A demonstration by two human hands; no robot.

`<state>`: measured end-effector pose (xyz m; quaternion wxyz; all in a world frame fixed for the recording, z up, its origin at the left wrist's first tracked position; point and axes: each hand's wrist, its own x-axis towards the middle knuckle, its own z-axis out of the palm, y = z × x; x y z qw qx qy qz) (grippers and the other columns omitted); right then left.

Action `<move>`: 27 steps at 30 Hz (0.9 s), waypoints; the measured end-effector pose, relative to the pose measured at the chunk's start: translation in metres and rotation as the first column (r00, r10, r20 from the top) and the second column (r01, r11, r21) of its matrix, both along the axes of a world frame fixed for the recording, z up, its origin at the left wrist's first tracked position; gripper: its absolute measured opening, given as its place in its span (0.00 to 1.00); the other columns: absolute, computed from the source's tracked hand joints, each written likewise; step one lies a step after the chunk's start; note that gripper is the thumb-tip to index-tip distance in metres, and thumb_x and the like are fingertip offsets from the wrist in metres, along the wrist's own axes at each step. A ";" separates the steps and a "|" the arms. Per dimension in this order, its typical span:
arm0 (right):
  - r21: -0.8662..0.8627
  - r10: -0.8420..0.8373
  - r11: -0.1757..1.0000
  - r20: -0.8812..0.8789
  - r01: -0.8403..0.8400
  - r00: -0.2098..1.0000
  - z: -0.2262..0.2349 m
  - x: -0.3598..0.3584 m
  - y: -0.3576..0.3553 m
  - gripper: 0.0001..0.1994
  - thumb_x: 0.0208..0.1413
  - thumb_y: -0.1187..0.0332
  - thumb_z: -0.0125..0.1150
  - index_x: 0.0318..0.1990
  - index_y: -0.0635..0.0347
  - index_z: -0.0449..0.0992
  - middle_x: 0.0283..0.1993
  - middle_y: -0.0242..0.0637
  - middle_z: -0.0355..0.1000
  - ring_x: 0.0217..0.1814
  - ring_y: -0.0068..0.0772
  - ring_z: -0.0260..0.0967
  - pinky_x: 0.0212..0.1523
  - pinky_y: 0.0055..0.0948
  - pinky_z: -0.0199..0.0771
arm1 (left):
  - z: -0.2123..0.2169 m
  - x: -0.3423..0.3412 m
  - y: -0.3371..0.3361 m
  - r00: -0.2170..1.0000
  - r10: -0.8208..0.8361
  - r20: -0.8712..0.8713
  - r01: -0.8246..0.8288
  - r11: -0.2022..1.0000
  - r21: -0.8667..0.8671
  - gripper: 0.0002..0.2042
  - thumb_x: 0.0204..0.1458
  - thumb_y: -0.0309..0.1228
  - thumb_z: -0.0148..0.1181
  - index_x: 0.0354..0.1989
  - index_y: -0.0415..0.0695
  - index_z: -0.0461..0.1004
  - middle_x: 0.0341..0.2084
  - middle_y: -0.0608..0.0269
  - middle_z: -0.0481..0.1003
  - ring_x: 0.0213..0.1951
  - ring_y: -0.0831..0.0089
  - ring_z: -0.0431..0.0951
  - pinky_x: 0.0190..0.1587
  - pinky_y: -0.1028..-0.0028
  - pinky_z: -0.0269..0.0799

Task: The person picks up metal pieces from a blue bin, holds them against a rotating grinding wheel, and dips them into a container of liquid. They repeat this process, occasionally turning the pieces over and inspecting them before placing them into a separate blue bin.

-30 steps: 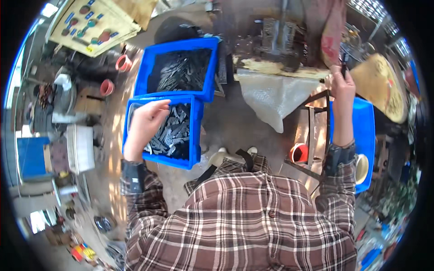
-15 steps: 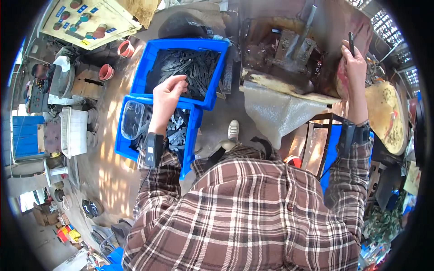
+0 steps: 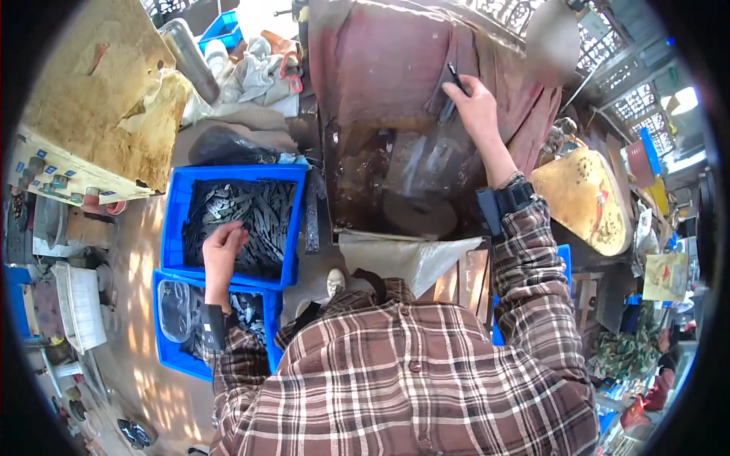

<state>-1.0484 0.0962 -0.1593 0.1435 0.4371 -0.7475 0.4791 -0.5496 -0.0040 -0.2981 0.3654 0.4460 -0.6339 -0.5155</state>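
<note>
My left hand (image 3: 223,245) reaches into the far blue bin (image 3: 179,220), which is full of dark flat metal pieces (image 3: 251,213); its fingers curl down onto the pile. My right hand (image 3: 475,106) is raised high against a rusty red machine (image 3: 395,83) and is closed on a thin dark metal piece (image 3: 455,76) that sticks up from the fingers. A dark band sits on my right wrist. A second blue bin (image 3: 171,351) with more metal pieces lies nearer to me, under my left forearm.
A grey round wheel (image 3: 418,213) sits low in the machine, with a pale sheet (image 3: 411,258) below it. A yellowish worn board (image 3: 585,201) lies to the right. A wooden bench top (image 3: 91,114) and a cloth pile (image 3: 251,68) are at the upper left.
My left hand moved from the near bin to the far bin. My right hand, still holding the metal piece, has come to the machine as my view swung forward.
</note>
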 end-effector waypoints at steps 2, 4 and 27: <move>0.067 0.047 0.997 -0.005 -0.047 0.999 0.002 -0.001 -0.001 0.21 0.50 0.55 0.67 0.44 0.64 0.78 0.35 0.47 0.78 0.37 0.39 0.76 0.40 0.33 0.71 | -0.006 0.005 0.010 0.999 0.026 -0.033 -0.025 1.000 0.016 0.10 0.59 0.26 0.54 0.44 0.37 0.77 0.32 0.62 0.79 0.33 0.78 0.79 0.34 0.82 0.72; 0.085 0.113 0.990 0.035 -0.115 0.993 0.001 -0.005 0.000 0.18 0.50 0.56 0.67 0.39 0.62 0.79 0.32 0.43 0.78 0.36 0.35 0.75 0.40 0.32 0.71 | -0.014 0.008 0.020 0.997 0.047 -0.057 -0.045 0.998 0.034 0.09 0.59 0.26 0.54 0.45 0.37 0.77 0.32 0.62 0.79 0.33 0.78 0.79 0.34 0.82 0.71; 0.244 0.136 0.963 -0.065 -0.117 0.989 0.017 -0.018 -0.016 0.21 0.53 0.49 0.60 0.43 0.59 0.80 0.38 0.48 0.78 0.45 0.47 0.75 0.46 0.34 0.70 | -0.003 0.003 0.109 0.959 0.269 -0.090 -0.259 0.960 0.106 0.08 0.58 0.26 0.55 0.42 0.37 0.78 0.31 0.63 0.79 0.32 0.78 0.78 0.34 0.80 0.72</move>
